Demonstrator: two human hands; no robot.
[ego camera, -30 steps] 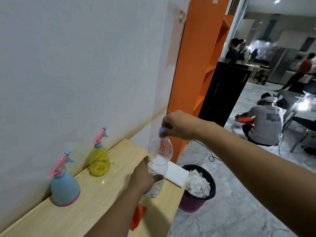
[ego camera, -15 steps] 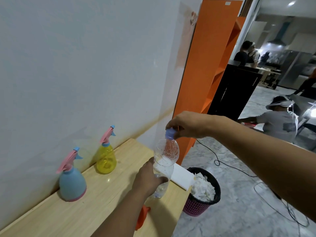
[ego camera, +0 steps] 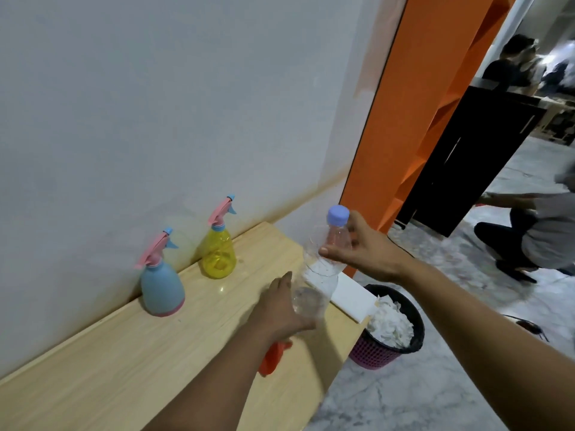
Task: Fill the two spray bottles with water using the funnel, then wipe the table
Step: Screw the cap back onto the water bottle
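Note:
A blue spray bottle (ego camera: 162, 286) and a yellow spray bottle (ego camera: 217, 247), both with pink trigger heads on, stand against the wall on the wooden table (ego camera: 130, 353). Over the table's right end, a clear water bottle (ego camera: 322, 265) with a blue cap on is held tilted. My right hand (ego camera: 364, 248) grips it around the neck just under the cap. My left hand (ego camera: 281, 307) wraps its lower part. An orange funnel (ego camera: 273, 357) lies on the table, mostly hidden under my left forearm.
A white cloth or pad (ego camera: 351, 298) lies at the table's far right end. A purple waste basket (ego camera: 389, 328) full of crumpled paper stands on the floor just beyond. An orange shelf (ego camera: 413, 119) rises behind. A person (ego camera: 535, 237) crouches on the floor at right.
My right hand has slid from the top of the cap down to the bottle's neck, so the blue cap now shows. The bottle tilts more. The camera has turned left.

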